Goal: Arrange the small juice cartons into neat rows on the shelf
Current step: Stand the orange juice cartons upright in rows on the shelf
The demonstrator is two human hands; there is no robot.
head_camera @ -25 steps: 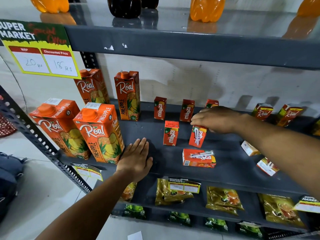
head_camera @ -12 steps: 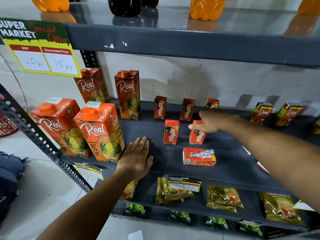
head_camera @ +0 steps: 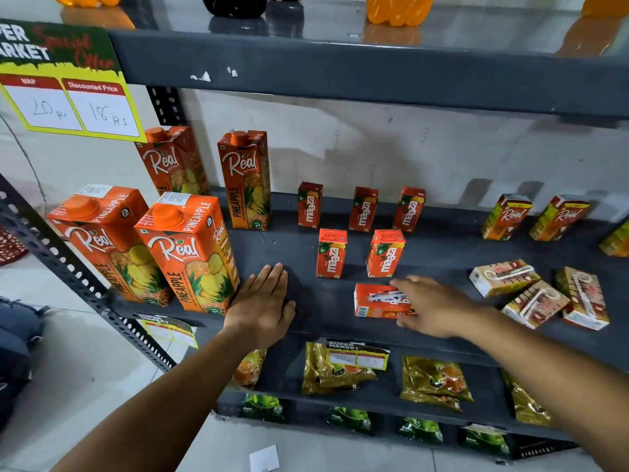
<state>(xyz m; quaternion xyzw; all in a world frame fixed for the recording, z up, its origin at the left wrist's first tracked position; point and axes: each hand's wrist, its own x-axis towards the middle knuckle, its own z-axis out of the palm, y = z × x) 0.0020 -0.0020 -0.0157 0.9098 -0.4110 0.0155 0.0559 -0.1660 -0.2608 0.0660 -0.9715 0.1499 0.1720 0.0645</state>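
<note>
Three small red Maaza cartons (head_camera: 363, 208) stand upright in a back row on the dark grey shelf (head_camera: 442, 253). Two more Maaza cartons (head_camera: 385, 252) stand in front of them. One Maaza carton (head_camera: 374, 301) lies flat near the front edge, straw side up. My right hand (head_camera: 432, 306) reaches over it with fingers spread, touching its right end. My left hand (head_camera: 263, 301) rests flat and open on the shelf, left of the cartons. Three small Real cartons (head_camera: 541, 298) lie flat at the right.
Several large Real pineapple cartons (head_camera: 190, 250) stand at the shelf's left. Two small Real cartons (head_camera: 507, 216) stand at the back right. A price sign (head_camera: 68, 97) hangs from the upper shelf (head_camera: 340, 69). Snack pouches (head_camera: 435, 383) fill the lower shelf.
My right hand let go of the second front-row Maaza carton, now upright, and came down toward me onto the carton lying flat. My left hand stayed put.
</note>
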